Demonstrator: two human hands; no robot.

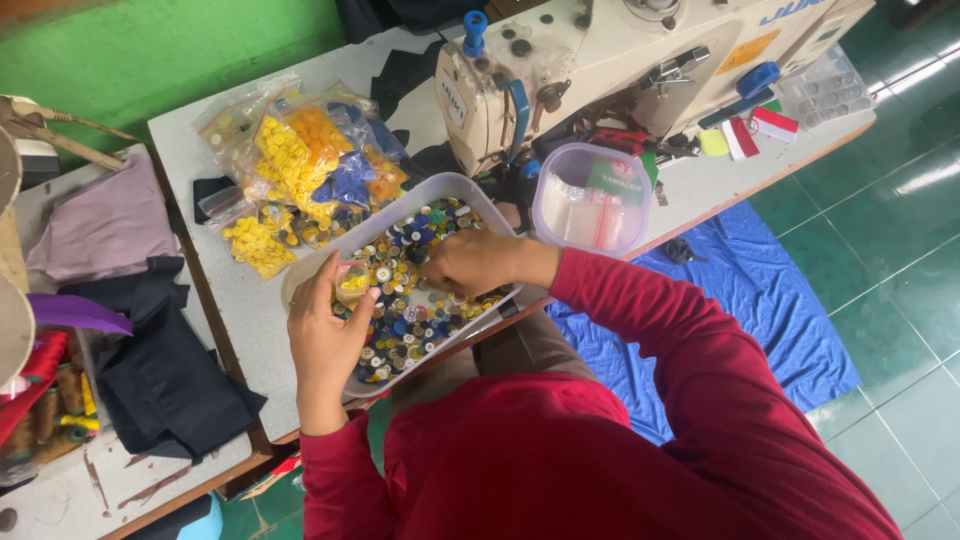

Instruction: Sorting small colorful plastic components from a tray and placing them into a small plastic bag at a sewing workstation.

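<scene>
A shallow white tray [470,187] full of mixed buttons in blue, yellow, white and green sits on the white table [245,300]. My left hand [325,335] holds a small clear plastic bag [352,283] with yellow buttons inside, at the tray's left side. My right hand [470,262] reaches into the middle of the tray, fingers pinched down among the buttons; whether it grips one is hidden. Both arms wear red sleeves.
Several clear bags of yellow, orange and blue buttons [300,165] lie left of the tray. A white sewing machine [600,60] and a round lidded container [590,195] stand behind it. Dark and purple fabric [150,340] is piled at left. A blue cloth [745,300] covers the green tiled floor.
</scene>
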